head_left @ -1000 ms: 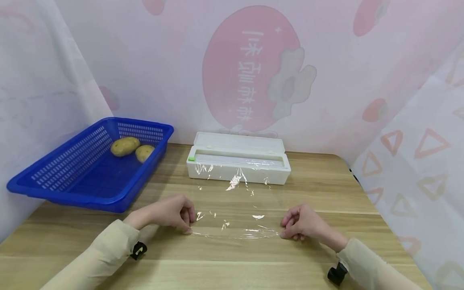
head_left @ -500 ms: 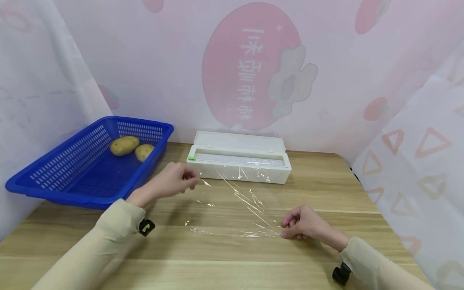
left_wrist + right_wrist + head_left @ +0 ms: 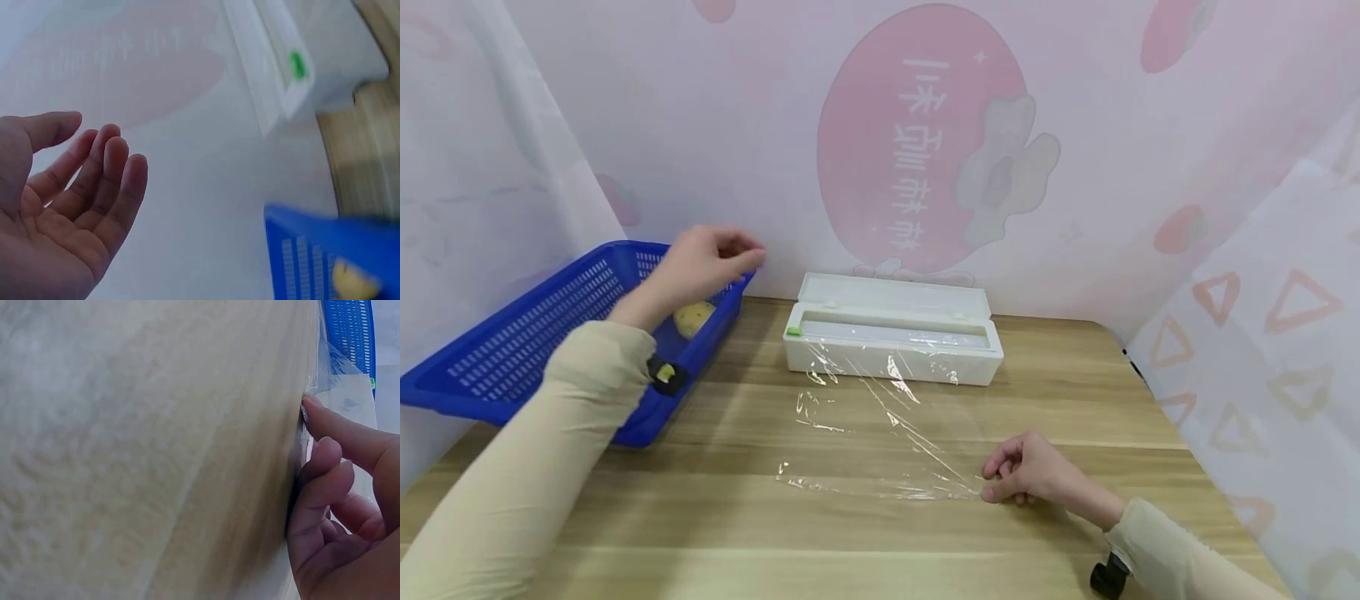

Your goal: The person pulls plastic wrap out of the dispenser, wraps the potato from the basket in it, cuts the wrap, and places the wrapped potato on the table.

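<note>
Clear plastic wrap [image 3: 898,421] stretches over the table from a white wrap dispenser box [image 3: 895,363], its lid raised. At the wrap's near right corner, my right hand [image 3: 1037,473] pinches the film between thumb and fingers, low over the table. My left hand [image 3: 700,260] is raised above the far end of a blue basket [image 3: 527,354] and holds nothing; its loosely bent fingers show in the left wrist view. Below that hand, one potato [image 3: 691,318] is visible in the basket. The left hand and forearm hide part of the basket's inside.
A wood-grain table [image 3: 887,558] carries everything. A green tab [image 3: 793,331] sits on the left end of the dispenser. Behind the table hangs a pale pink printed curtain [image 3: 1105,158], with more cloth along both sides.
My left hand has let go of the wrap's left corner and moved up and left over the basket. That corner now lies loose with diagonal creases. The right hand stays nearly still.
</note>
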{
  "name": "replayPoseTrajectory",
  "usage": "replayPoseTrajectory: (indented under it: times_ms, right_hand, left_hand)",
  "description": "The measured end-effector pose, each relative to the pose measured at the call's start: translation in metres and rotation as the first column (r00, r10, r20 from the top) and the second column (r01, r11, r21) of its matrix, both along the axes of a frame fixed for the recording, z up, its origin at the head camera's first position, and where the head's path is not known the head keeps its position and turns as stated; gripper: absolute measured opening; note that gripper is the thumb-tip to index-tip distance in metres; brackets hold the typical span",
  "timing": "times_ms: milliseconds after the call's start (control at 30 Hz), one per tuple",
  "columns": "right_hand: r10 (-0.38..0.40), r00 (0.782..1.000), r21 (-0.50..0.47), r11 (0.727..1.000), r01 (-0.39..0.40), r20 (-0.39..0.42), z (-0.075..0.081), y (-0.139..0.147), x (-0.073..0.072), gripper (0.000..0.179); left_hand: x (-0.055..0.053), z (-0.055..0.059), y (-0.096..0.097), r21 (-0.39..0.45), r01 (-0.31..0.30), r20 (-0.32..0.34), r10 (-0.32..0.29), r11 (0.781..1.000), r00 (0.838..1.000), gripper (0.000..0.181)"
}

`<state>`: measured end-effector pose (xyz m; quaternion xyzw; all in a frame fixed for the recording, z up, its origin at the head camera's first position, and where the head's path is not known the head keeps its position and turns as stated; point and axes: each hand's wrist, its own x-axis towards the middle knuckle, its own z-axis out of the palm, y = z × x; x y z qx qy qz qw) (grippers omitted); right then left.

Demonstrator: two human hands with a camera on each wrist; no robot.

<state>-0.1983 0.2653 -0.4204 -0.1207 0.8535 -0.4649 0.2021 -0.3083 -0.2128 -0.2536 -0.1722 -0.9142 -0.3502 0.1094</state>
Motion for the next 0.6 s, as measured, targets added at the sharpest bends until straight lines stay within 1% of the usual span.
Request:
replayPoseTrajectory:
  times_ms: [67,133,200,267,367,467,533,600]
  right_hand:
    - [-0.002,1.0,0.0,1.0,0.002,-0.001,0.0,0.001,0.003,0.026]
    - [-0.002,1.0,-0.003,1.0,0.002,0.001,-0.001,0.001,0.005,0.026]
    - [0.0,1.0,-0.01,1.0,0.0,0.003,-0.001,0.002,0.008,0.026]
    - [0.003,1.0,-0.018,1.0,-0.003,0.006,-0.002,0.004,0.01,0.026]
    - [0.005,1.0,-0.027,1.0,-0.005,0.005,-0.002,0.006,0.012,0.026]
    - [0.003,1.0,-0.029,1.0,-0.003,0.003,-0.002,0.01,0.015,0.025]
    - [0.002,1.0,-0.028,1.0,-0.002,0.001,-0.002,0.012,0.016,0.025]
    - [0.007,1.0,-0.037,0.999,-0.006,0.004,-0.002,0.013,0.017,0.025]
  left_hand:
    - [-0.005,0.006,-0.016,-0.02,-0.012,0.007,0.012,1.0,1.0,0.038]
    - [-0.009,0.009,-0.033,-0.026,-0.022,0.038,0.023,0.999,0.999,0.043]
    - [-0.015,0.008,-0.051,-0.044,-0.03,0.064,0.033,0.999,0.997,0.048]
    - [-0.021,0.003,-0.068,-0.042,-0.039,0.107,0.043,0.998,0.993,0.053]
    - [-0.032,-0.012,-0.091,-0.027,-0.052,0.156,0.055,0.998,0.986,0.059]
    - [-0.043,-0.034,-0.108,0.005,-0.054,0.193,0.052,0.999,0.98,0.063]
    - [-0.049,-0.048,-0.117,0.038,-0.059,0.215,0.049,0.998,0.975,0.065]
    - [-0.052,-0.06,-0.126,0.061,-0.073,0.221,0.058,0.995,0.973,0.067]
